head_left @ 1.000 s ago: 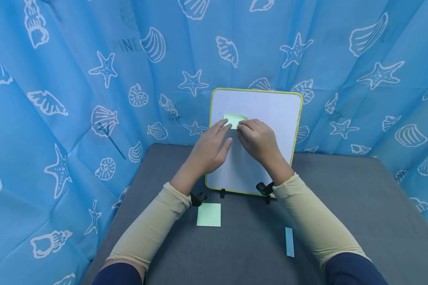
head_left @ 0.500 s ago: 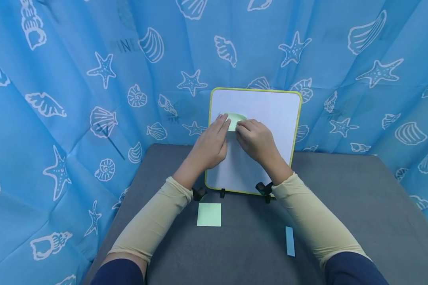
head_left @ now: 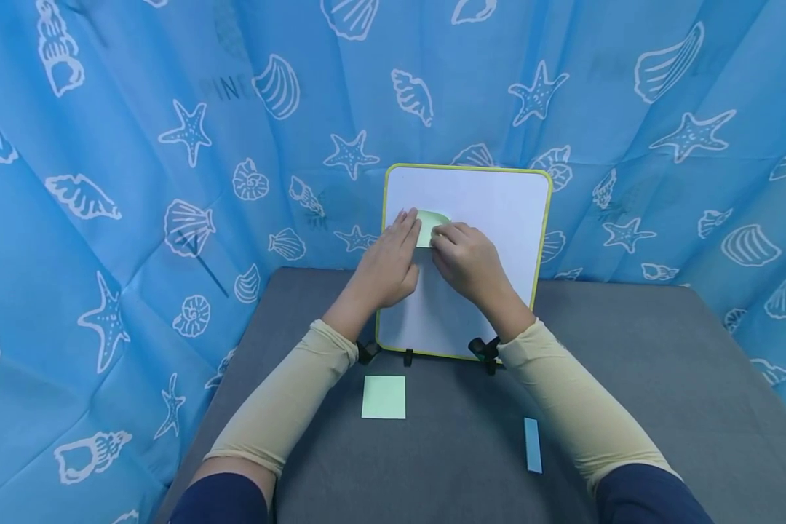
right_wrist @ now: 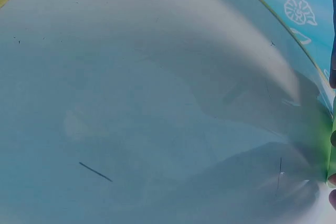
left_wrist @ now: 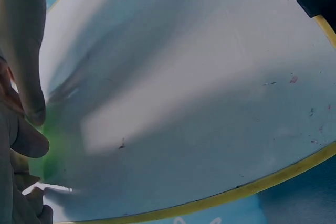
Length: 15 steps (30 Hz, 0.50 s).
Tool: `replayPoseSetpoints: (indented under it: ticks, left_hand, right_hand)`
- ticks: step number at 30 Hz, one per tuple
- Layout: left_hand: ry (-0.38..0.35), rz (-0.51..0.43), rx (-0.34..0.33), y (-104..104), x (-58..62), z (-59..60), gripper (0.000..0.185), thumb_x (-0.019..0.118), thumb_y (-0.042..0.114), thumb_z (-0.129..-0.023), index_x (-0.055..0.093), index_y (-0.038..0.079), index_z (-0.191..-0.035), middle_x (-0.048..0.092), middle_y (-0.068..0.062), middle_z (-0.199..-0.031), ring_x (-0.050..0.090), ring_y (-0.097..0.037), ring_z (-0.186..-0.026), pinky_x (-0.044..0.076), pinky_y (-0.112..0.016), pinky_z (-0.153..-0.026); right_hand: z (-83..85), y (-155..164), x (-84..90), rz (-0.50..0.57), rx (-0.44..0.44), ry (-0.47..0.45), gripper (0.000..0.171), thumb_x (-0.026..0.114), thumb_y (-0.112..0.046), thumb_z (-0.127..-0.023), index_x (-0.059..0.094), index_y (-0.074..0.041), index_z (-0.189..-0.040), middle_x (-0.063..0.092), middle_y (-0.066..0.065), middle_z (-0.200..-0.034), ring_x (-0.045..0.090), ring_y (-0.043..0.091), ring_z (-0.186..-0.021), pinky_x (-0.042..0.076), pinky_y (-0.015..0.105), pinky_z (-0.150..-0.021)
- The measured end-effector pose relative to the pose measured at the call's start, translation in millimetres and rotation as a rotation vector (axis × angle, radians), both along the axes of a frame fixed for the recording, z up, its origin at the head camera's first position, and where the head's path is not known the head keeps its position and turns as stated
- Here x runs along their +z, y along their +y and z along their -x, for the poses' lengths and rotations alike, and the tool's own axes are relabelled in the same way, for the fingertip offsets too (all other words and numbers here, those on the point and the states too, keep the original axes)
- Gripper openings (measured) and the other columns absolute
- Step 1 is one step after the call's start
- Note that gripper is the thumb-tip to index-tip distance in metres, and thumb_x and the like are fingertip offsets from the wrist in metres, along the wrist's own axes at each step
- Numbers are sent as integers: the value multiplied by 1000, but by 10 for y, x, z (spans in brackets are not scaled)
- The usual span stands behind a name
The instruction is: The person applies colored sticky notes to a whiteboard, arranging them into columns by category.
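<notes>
A white board (head_left: 491,211) with a yellow-green rim stands upright at the back of the grey table. A pale green sticky note (head_left: 430,220) is on its upper left part, with its top edge bowed. My left hand (head_left: 393,255) lies flat on the board, its straight fingers covering the note's left edge. My right hand (head_left: 465,255) curls its fingers on the note's lower right edge and pinches it. The left wrist view shows the board (left_wrist: 199,93) and a green blur of the note (left_wrist: 55,150) beside my fingers (left_wrist: 26,61). The note's edge (right_wrist: 328,150) shows at the right of the right wrist view.
A square pad of green sticky notes (head_left: 383,397) lies on the grey table (head_left: 629,378) in front of the board. A narrow light blue strip (head_left: 531,444) lies near my right forearm. Black stand clips (head_left: 485,349) hold the board. A blue seashell-print curtain (head_left: 137,182) surrounds the table.
The note lay flat as a wide rectangle; now it is bowed and less of it shows. My left fingers have slid up over its left edge.
</notes>
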<state>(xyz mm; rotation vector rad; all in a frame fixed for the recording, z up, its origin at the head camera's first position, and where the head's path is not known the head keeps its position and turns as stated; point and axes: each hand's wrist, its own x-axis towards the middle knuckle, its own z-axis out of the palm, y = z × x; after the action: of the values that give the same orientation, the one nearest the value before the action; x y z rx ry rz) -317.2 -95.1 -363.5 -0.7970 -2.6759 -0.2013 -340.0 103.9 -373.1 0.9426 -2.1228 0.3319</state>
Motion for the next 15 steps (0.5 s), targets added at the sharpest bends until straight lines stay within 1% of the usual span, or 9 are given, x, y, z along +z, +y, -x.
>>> replayPoseSetpoints:
  ticks: [6, 12, 15]
  left_hand:
    - [-3, 8, 8, 2, -68, 36, 69, 43, 17, -105, 22, -2, -168, 8, -17, -179, 6, -31, -167, 14, -44, -135]
    - [14, 51, 29, -16, -158, 56, 74, 44, 21, -105, 13, 1, -170, 1, -14, -180, 0, -30, -167, 14, -45, -135]
    - [19, 66, 36, -18, -199, 64, 77, 44, 21, -105, 9, 2, -170, -3, -13, -180, -2, -30, -167, 14, -46, -135]
  right_hand:
    - [4, 9, -23, -2, -8, 7, 12, 77, -5, -94, 79, 0, -105, 78, 16, -115, 74, 33, -110, 62, 48, -95]
    - [7, 18, -47, 7, 3, 14, 11, 77, -6, -95, 79, 0, -104, 78, 17, -115, 73, 34, -113, 61, 49, -96]
    - [7, 26, -61, 8, 8, 7, 14, 78, -9, -94, 79, 1, -103, 78, 18, -117, 73, 35, -115, 60, 49, -98]
